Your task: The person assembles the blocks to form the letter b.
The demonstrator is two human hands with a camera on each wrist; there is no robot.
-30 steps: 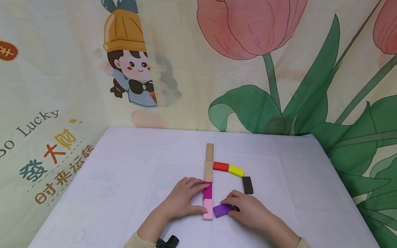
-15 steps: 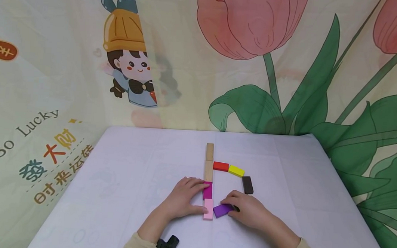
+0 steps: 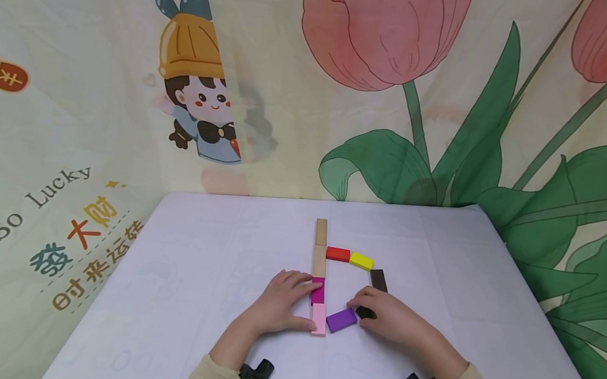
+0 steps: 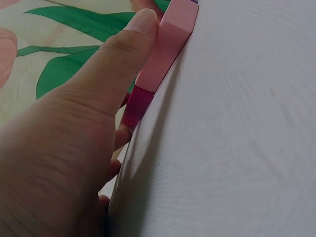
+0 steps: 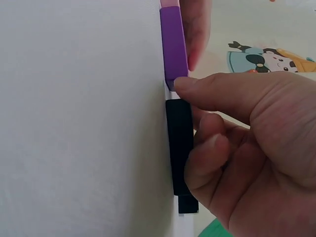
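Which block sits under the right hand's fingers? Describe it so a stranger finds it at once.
On the white table, follow the block column down to the pink block. The purple block angles off it; next, under the right hand, lies the black block, the darkest there.

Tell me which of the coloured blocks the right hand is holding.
The black block beside the purple block; the right hand pinches it, unlike the uncovered dark brown block.

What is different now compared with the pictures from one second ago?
The right hand left the purple block and shifted to the right, onto the black block next to it, where its thumb and fingers now pinch that block. The left hand stayed against the magenta block and the pink block. The other blocks did not move.
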